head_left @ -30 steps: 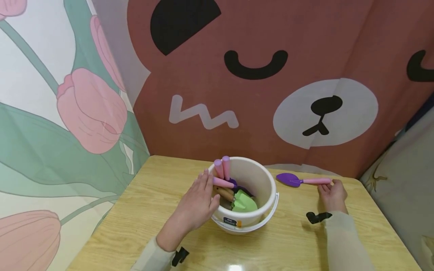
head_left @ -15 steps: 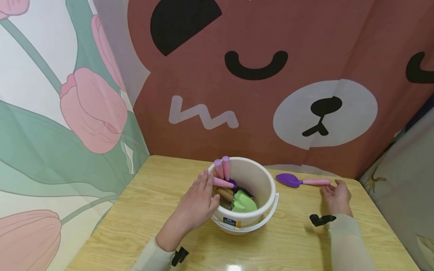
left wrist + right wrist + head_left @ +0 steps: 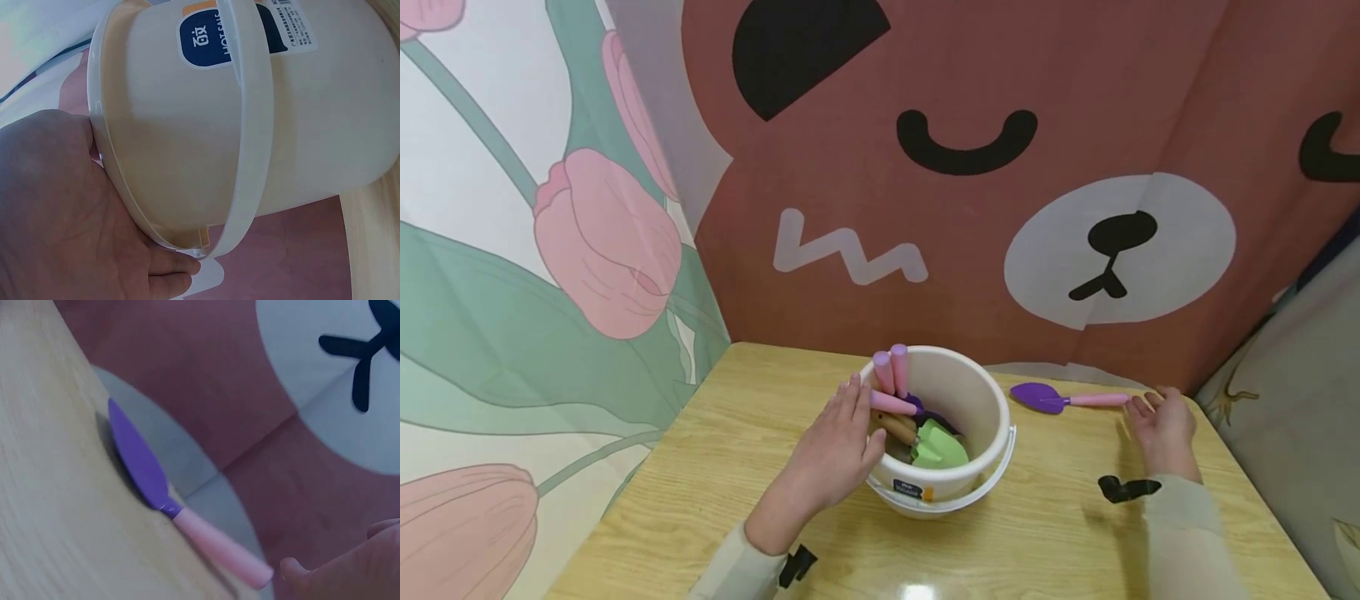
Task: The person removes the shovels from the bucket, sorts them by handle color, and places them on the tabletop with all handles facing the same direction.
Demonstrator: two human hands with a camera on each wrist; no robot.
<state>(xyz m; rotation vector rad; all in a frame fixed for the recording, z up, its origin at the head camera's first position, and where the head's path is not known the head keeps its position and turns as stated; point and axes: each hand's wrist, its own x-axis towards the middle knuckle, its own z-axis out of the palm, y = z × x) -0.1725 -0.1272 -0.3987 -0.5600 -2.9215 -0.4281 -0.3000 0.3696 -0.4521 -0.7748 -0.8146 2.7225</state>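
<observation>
A white bucket [image 3: 992,400] stands on the table, its handle hanging down at the front right. Inside lie a green shovel head [image 3: 940,447], a wooden handle [image 3: 895,427] and several pink handles [image 3: 892,403] with purple parts below. My left hand [image 3: 835,450] rests on the bucket's left rim with straight fingers; in the left wrist view the palm lies along the rim. At the table's far right lies a garden trowel [image 3: 1037,398] with a purple blade and pink handle. My right hand [image 3: 1167,429] is just beyond the handle's end, apart from it in the right wrist view, fingers loosely bent.
The wooden table [image 3: 715,467] runs up to a brown bear-print cloth [image 3: 970,292] behind it. A tulip-print cloth [image 3: 602,250] hangs on the left, and a grey cloth [image 3: 1300,400] hangs on the right.
My right hand has let go of the trowel's handle and moved away to the right. The trowel stays on the table. My left hand has kept its place on the bucket.
</observation>
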